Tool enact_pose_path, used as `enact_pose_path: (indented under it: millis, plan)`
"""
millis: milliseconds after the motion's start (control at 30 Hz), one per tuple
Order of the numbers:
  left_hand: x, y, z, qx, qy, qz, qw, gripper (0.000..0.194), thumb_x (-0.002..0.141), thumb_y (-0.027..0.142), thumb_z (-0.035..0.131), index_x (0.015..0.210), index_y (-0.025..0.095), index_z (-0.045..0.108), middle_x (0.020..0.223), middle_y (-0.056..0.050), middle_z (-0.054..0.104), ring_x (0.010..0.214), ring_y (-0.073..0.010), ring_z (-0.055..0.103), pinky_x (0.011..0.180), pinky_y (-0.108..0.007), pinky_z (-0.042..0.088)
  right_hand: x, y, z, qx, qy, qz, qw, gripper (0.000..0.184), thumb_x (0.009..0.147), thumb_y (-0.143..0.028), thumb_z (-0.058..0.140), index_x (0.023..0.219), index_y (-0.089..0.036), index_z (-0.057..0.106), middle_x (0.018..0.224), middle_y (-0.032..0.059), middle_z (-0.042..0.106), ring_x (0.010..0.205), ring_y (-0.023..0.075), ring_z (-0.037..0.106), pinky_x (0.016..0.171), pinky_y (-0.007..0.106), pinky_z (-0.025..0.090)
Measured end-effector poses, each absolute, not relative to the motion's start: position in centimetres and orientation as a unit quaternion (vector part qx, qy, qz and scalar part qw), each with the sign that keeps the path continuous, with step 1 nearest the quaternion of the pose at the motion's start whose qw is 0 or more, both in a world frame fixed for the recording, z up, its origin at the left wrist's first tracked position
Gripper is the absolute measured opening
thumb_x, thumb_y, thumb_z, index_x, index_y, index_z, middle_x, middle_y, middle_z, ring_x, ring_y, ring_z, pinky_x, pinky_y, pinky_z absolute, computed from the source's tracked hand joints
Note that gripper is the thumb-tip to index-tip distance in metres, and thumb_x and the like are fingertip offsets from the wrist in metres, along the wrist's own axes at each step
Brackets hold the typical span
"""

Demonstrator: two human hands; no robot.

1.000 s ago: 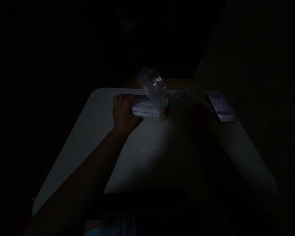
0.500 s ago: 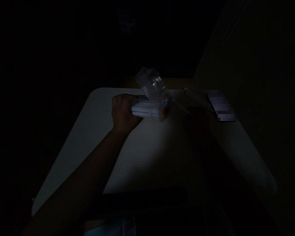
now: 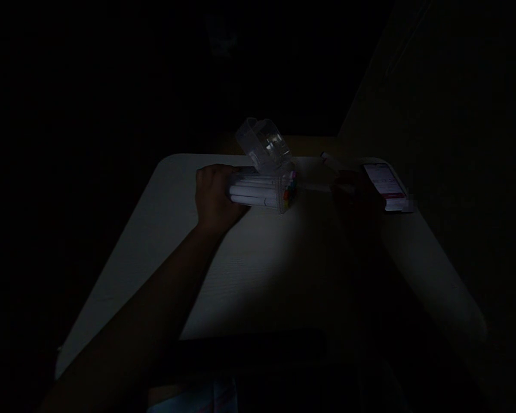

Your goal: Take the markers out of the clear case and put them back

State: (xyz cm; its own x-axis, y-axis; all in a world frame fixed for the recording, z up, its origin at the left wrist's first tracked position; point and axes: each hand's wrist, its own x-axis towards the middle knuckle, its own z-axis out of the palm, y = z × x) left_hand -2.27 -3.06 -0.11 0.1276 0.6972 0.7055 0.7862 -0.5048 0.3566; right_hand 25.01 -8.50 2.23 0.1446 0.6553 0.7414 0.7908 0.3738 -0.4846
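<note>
My left hand point(image 3: 215, 195) is wrapped round the end of a clear plastic marker case point(image 3: 279, 195), which lies on its side on the table. White-barrelled markers point(image 3: 253, 192) fill it, their coloured ends facing right. The hinged transparent lid point(image 3: 264, 143) stands open above. In deep shadow, my right hand point(image 3: 350, 192) is closed on a pale marker point(image 3: 316, 187) that points left at the case's open end. Behind that hand a second white marker point(image 3: 330, 162) with a dark tip shows, partly hidden.
A lit phone point(image 3: 387, 186) lies near the right edge of the white table point(image 3: 146, 229). A dark bar-shaped area point(image 3: 253, 350) crosses the table's near side. The surroundings are almost black.
My right hand has shifted slightly right and up, and its marker has turned from slanting to nearly level. The hand now covers more of the second marker. My left hand keeps its place.
</note>
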Motion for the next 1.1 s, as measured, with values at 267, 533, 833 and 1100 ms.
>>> enact_pose_path:
  millis: [267, 533, 833, 1100]
  plan:
    - [-2.3, -2.9, -0.3, -0.742, -0.489, -0.446, 0.105, 0.044, 0.064, 0.034, 0.070, 0.103, 0.022, 0.054, 0.104, -0.010, 0.060, 0.103, -0.0299, 0.053, 0.091, -0.048, 0.039, 24.7, -9.3, 2.8, -0.480, -0.546, -0.158, 0.668, 0.034, 0.087, -0.039, 0.054, 0.121, -0.031, 0.052, 0.115, 0.0051, 0.059, 0.092, 0.0204, 0.064, 0.061, 0.032, 0.056]
    - [-2.3, -2.9, -0.3, -0.747, -0.486, -0.441, 0.104, 0.044, 0.065, 0.036, 0.069, 0.104, 0.022, 0.053, 0.104, -0.009, 0.060, 0.104, -0.0300, 0.053, 0.092, -0.047, 0.038, 23.0, -10.4, 5.1, -0.412, -0.497, -0.078, 0.760, 0.022, 0.090, -0.031, 0.049, 0.112, -0.030, 0.049, 0.090, -0.0012, 0.056, 0.059, 0.0085, 0.058, 0.044, 0.020, 0.049]
    - [-2.3, -2.8, -0.5, -0.743, -0.488, -0.442, 0.122, 0.044, 0.066, 0.036, 0.068, 0.105, 0.024, 0.053, 0.106, -0.009, 0.061, 0.103, -0.0293, 0.053, 0.090, -0.046, 0.039, 23.1, -10.5, 4.7, -0.441, -0.515, -0.043, 0.733, 0.022, 0.094, -0.041, 0.036, 0.113, -0.031, 0.039, 0.090, 0.0034, 0.056, 0.068, 0.0165, 0.063, 0.049, 0.031, 0.053]
    - [-2.3, -2.8, -0.3, -0.753, -0.483, -0.433, 0.113, 0.043, 0.067, 0.040, 0.067, 0.104, 0.021, 0.055, 0.105, -0.009, 0.061, 0.104, -0.0290, 0.053, 0.090, -0.047, 0.037, 22.5, -9.7, 3.5, -0.424, -0.542, -0.025, 0.725, 0.017, 0.089, -0.037, 0.051, 0.103, -0.027, 0.052, 0.093, 0.0020, 0.060, 0.071, 0.0139, 0.064, 0.053, 0.028, 0.055]
